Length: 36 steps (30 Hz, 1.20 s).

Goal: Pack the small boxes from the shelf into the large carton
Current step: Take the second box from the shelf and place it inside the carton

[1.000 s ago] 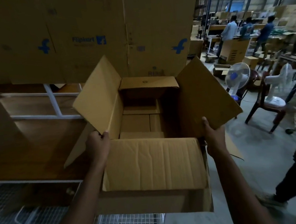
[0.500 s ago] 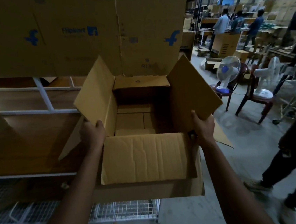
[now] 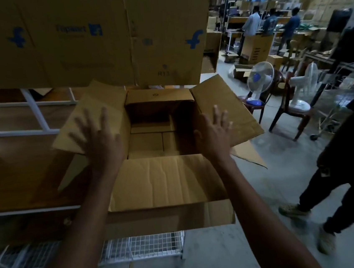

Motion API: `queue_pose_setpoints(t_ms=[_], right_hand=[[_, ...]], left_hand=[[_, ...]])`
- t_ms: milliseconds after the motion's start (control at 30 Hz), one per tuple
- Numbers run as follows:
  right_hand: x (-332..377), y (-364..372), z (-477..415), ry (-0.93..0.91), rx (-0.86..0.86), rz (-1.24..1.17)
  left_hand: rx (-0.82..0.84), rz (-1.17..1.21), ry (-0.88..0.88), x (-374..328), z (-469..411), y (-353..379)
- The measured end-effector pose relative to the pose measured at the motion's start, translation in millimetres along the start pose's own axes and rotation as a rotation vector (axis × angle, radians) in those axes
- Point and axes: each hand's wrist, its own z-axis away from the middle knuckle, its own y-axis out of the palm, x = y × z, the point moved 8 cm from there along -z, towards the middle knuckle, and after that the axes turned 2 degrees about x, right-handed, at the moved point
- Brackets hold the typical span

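1. The large carton [image 3: 167, 178] sat open on the near right end of the wooden shelf [image 3: 22, 172], its near wall overhanging the wire rack [image 3: 139, 245] below; all four flaps stood out, the left flap [image 3: 95, 112] and right flap [image 3: 228, 111] splayed wide, the near flap [image 3: 163, 179] folded toward the camera.
2. Inside, a few small boxes [image 3: 150, 140] already lay flat on the bottom, packed close together; much of the space above them looked unfilled, so by my judgement the packing was only begun.
3. What had changed: half a second before, both hands gripped the carton's near corners; now they had let go; the left hand [image 3: 101, 141] was up over the left flap and the right hand [image 3: 214, 132] over the right inner edge, both with fingers spread wide, holding nothing; the left was blurred by motion, so whether it touched the flap I cannot tell.
4. The side flaps also lay lower and wider than they did a second ago, leaving the mouth clear.
5. For the task this suggested the carton was placed and steady enough to leave, and the hands were free to fetch more boxes.
6. Behind it flat printed cartons [image 3: 87, 34] stood against the frame; to the right were fans on chairs [image 3: 260, 79], a passer-by's legs [image 3: 340, 182], and workers [image 3: 252, 24] far off.
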Motion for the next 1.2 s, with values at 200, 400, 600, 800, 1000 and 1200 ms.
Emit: queue_pose_setpoints(t_ms=[200,400,600,800,1000,1200], right_hand=[[-16.3,64.7,-16.0,0.027,0.329,0.139],[-27.0,80.7,-27.2,-0.011,0.422,0.246],[-28.3,90.6,-30.7,-0.038,0.478,0.297],[-28.2,96.0,-31.8,-0.048,0.476,0.336],[6.3,76.4,-27.5,-0.082,0.376,0.077],[58.5,73.5,31.0,-0.143,0.351,-0.071]], left_hand=[[0.515,-0.244,0.049,7.7,-11.8,87.3],[0.579,-0.337,0.094,18.6,-23.0,114.0],[0.621,-0.387,0.135,19.7,-26.9,131.0],[0.614,-0.375,0.159,16.9,-28.1,130.1],[0.412,-0.07,0.224,-25.8,-7.4,94.9],[0.515,-0.109,0.268,-51.2,42.2,92.6]])
